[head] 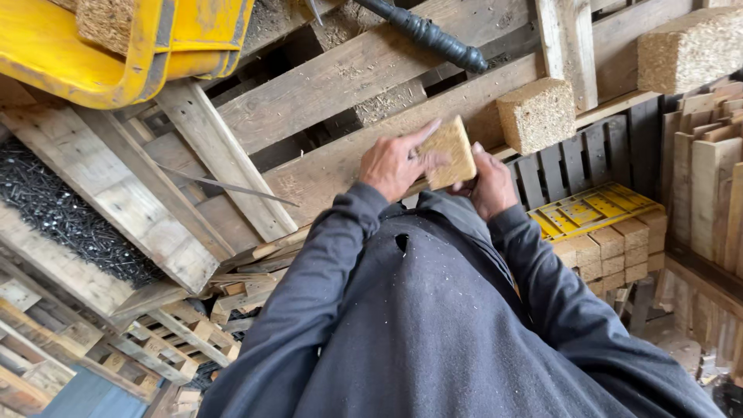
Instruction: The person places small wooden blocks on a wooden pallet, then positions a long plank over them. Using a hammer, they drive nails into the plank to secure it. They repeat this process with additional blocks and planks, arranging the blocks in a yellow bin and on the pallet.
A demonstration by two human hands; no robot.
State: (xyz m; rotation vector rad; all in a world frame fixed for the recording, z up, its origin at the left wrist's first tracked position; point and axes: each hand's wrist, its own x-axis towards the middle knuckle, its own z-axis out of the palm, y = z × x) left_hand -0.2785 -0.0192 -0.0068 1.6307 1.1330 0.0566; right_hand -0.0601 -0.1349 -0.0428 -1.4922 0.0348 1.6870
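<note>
1. The block (pixel 449 151), a tan square of pressed wood chips, is held up in front of the person's chest, between both hands and over a long plank (pixel 364 155).
2. The left hand (pixel 396 164) lies flat on the block's near face, with fingers spread and the fingertips on its top; the right hand (pixel 491 184) is closed on its right edge and lower corner.
3. Judged by its looks, the block should be stiff, rough and fairly light. It is not slippery, but its corners may crumble, so the flat faces are the safer hold.
4. Just beyond the right hand, a second, thicker chip block (pixel 536 114) sits on the plank; a third (pixel 689 50) lies farther off to the upper right.
5. Right of the right hand and lower down, a flat yellow plate (pixel 592 210) with moulded squares rests on stacked blocks (pixel 611 251). No label can be read on it.
6. Beyond the left hand a dark tool handle (pixel 429 35) pokes over the boards; far to the left hangs a yellow curved shell (pixel 116 46), and below it a bed of dark nails (pixel 62 213).
7. Stacked pallets (pixel 147 340) lie below the left arm.
</note>
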